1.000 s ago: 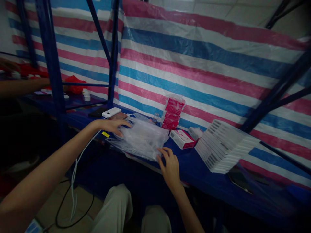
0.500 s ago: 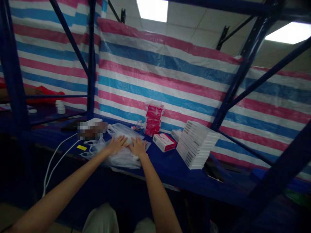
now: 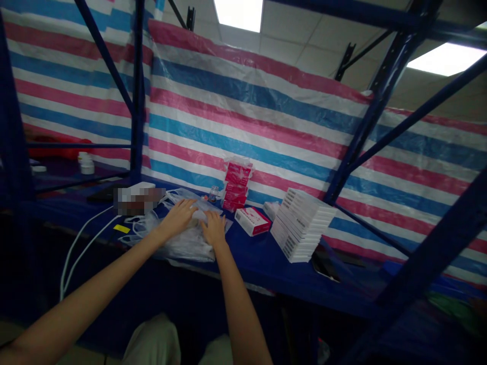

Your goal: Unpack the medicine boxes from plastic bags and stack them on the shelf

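Resting close together, the person's left hand (image 3: pixel 178 217) and right hand (image 3: pixel 214 229) lay palm-down upon the clear plastic bags (image 3: pixel 190 246); a second earlier they had been well apart, the left at the bags' left edge and the right at their near right corner. Whether the fingertips pinched any plastic, one could not tell. The bags lay on the blue shelf (image 3: pixel 251 263), between a yellow tag (image 3: pixel 122 229) and a pink-and-white box (image 3: pixel 252 221). That box and the stack of white boxes (image 3: pixel 300 225) beside it had kept their places.
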A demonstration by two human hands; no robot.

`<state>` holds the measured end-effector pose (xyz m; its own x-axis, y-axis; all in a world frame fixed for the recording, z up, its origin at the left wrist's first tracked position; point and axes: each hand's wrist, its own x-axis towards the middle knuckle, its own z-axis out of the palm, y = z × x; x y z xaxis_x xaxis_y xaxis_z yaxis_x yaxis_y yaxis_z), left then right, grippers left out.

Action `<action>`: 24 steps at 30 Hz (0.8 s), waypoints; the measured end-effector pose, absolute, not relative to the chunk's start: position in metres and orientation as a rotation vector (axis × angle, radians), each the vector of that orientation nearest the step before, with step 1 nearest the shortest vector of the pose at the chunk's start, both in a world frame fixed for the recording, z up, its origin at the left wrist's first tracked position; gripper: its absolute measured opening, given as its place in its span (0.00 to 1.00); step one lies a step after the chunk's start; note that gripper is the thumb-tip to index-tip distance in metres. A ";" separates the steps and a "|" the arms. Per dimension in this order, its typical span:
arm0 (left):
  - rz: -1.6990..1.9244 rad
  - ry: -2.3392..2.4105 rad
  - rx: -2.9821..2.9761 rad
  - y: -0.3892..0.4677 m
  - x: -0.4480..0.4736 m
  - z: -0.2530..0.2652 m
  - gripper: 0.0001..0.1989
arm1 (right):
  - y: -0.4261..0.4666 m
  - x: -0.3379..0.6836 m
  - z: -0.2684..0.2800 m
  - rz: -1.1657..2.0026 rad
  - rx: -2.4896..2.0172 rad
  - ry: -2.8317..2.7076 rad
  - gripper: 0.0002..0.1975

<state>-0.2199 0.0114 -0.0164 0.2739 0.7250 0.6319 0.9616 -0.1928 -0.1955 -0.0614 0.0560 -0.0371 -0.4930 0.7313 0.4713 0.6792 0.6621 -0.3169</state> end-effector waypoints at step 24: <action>-0.350 -1.911 -2.685 0.163 0.004 0.010 0.47 | 0.066 0.110 -0.048 -0.038 -1.247 -1.535 0.25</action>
